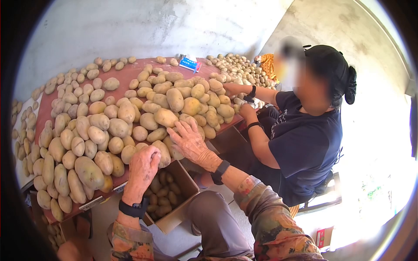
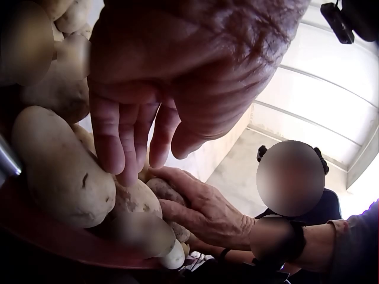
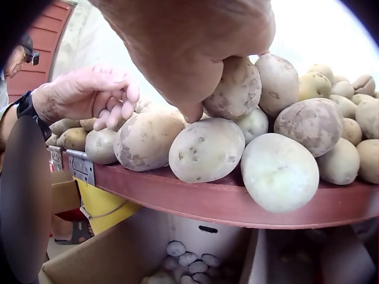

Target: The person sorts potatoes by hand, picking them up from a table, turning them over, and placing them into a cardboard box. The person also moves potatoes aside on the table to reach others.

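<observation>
Potatoes are heaped on the reddish table point(image 1: 143, 65). At its front edge, my left hand point(image 1: 143, 167) has loosely bent fingers with nothing between them; in the left wrist view, its fingertips point(image 2: 127, 174) hang right by a pale potato point(image 2: 137, 198). To its right, my right hand point(image 1: 191, 141) reaches over the heap, fingers spread. Seen from the right wrist, its thumb and fingers lie around a blotchy potato point(image 3: 237, 89), which sits among others. Below that hand, a rounded pale potato point(image 3: 207, 149) lies near the table's rim.
An open cardboard box point(image 1: 185, 182) holding potatoes stands below the edge. To the right sits a person point(image 1: 305, 130) in dark clothes, arms at the heap. A blue tissue pack point(image 1: 189, 64) lies at the back. A yellow bucket point(image 3: 103, 204) is under the table.
</observation>
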Tool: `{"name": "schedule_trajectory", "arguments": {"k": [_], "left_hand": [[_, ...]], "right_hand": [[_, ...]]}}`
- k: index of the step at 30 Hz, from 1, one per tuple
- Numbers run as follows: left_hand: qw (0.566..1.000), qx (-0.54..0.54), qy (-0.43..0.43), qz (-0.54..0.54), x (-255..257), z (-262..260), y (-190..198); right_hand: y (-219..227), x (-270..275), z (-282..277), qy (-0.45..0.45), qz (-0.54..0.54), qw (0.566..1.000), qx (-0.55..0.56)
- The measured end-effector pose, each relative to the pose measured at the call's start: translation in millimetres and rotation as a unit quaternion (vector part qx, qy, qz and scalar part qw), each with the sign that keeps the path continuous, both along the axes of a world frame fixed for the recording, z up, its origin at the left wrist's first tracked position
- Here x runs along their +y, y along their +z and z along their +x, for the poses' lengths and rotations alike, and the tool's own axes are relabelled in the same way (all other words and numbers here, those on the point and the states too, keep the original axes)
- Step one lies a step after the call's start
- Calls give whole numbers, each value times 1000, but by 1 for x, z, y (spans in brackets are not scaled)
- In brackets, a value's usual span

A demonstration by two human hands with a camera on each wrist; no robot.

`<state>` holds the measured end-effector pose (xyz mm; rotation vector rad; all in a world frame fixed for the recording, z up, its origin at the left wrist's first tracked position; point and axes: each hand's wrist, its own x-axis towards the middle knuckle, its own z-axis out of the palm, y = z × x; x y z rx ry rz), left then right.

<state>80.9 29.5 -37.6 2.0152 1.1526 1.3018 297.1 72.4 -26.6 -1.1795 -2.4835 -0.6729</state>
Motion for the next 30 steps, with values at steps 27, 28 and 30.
{"name": "schedule_trajectory", "arguments": {"k": [27,28,30], "left_hand": [[999,30,30,-23,-7,-21,-8],[999,32,29,-27,-8,-21,-7],[999,36,30,-26,-9,-22,-4]], "right_hand": [[25,-33,-34,45,-55,997,20],[25,-34,-34,45,-56,997,24],[25,-36,-36,45,-58,997,33]]}}
